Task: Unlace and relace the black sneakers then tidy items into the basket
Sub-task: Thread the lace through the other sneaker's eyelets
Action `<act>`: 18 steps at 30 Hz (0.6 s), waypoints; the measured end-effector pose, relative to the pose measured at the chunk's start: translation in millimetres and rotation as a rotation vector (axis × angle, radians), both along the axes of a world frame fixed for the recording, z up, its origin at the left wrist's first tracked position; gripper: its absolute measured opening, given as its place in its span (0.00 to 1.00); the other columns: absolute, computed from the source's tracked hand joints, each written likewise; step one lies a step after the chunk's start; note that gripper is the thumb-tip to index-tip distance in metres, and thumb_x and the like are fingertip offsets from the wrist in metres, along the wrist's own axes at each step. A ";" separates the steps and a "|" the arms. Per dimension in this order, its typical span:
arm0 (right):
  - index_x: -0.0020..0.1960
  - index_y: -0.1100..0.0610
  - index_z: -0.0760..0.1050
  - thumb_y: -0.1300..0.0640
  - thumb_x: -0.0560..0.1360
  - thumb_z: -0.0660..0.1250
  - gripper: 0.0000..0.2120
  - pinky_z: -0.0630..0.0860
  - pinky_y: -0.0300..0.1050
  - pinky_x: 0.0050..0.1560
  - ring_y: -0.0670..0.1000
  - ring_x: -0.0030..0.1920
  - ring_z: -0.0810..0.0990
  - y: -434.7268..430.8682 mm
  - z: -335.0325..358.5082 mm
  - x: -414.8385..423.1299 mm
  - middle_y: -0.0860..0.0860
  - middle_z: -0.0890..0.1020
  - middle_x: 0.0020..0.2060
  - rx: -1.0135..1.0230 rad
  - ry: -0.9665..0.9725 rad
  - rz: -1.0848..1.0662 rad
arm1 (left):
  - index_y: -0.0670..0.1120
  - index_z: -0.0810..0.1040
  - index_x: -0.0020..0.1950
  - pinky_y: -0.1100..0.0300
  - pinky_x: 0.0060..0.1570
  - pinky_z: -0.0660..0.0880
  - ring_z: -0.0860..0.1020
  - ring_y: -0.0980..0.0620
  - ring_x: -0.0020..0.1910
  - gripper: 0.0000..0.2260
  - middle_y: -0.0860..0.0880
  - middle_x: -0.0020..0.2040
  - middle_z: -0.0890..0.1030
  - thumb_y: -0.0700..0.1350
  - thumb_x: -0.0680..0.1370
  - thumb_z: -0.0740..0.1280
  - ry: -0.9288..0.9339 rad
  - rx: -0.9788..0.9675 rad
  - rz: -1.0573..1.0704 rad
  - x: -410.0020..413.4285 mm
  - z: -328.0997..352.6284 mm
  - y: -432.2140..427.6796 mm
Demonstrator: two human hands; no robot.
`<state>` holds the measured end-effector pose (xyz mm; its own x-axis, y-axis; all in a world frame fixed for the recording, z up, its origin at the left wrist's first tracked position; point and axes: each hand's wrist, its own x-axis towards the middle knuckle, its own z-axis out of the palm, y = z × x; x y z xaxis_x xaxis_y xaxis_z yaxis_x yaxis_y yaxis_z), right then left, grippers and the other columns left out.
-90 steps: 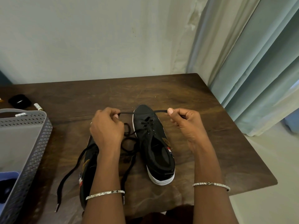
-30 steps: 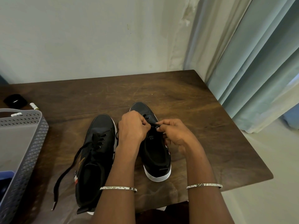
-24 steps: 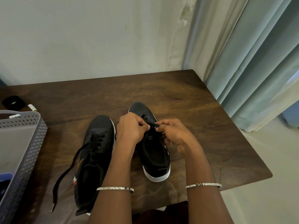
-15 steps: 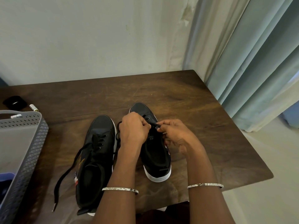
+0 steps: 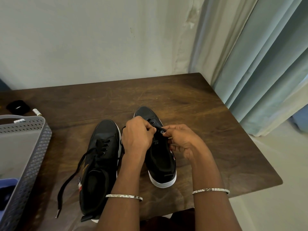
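Observation:
Two black sneakers with white soles stand side by side on the wooden table, toes pointing away from me. Over the eyelets of the right sneaker, my left hand and my right hand meet, each pinching a bit of its black lace near the toe end. The left sneaker is laced, and one loose black lace end trails from it toward the table's near edge. A grey perforated basket stands at the left edge.
Behind the basket lie a small black object and two white batteries. Something blue sits inside the basket. A pale wall backs the table, and light blue curtains hang at the right beside bare floor.
Three seconds ago my hands held the lace stretched wide apart above the right sneaker's toe. They have since come together over its eyelets; in the last second they barely moved.

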<state>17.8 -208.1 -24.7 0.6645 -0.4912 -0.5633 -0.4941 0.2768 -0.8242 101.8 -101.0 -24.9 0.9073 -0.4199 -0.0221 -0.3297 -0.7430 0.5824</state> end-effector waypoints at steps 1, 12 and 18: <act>0.57 0.59 0.83 0.68 0.80 0.60 0.15 0.71 0.37 0.31 0.46 0.34 0.76 0.3 -0.4 0.6 0.53 0.81 0.40 0.000 0.007 -0.007 | 0.55 0.87 0.45 0.60 0.33 0.69 0.80 0.51 0.42 0.03 0.53 0.42 0.83 0.52 0.76 0.74 -0.013 0.011 0.002 -0.8 0.8 0.5; 0.57 0.58 0.84 0.68 0.79 0.61 0.15 0.73 0.39 0.34 0.50 0.41 0.77 -1.6 -3.6 1.1 0.55 0.81 0.44 0.042 0.029 -0.040 | 0.51 0.82 0.50 0.56 0.38 0.67 0.81 0.45 0.49 0.06 0.52 0.50 0.82 0.52 0.78 0.71 -0.143 0.123 0.037 -11.8 4.3 -4.9; 0.59 0.58 0.83 0.68 0.79 0.61 0.15 0.71 0.36 0.28 0.47 0.36 0.76 -2.1 -5.0 1.3 0.55 0.81 0.44 0.029 0.027 -0.023 | 0.51 0.81 0.51 0.56 0.40 0.67 0.81 0.46 0.51 0.06 0.52 0.52 0.81 0.51 0.78 0.72 -0.133 0.118 -0.060 -8.9 2.2 -3.0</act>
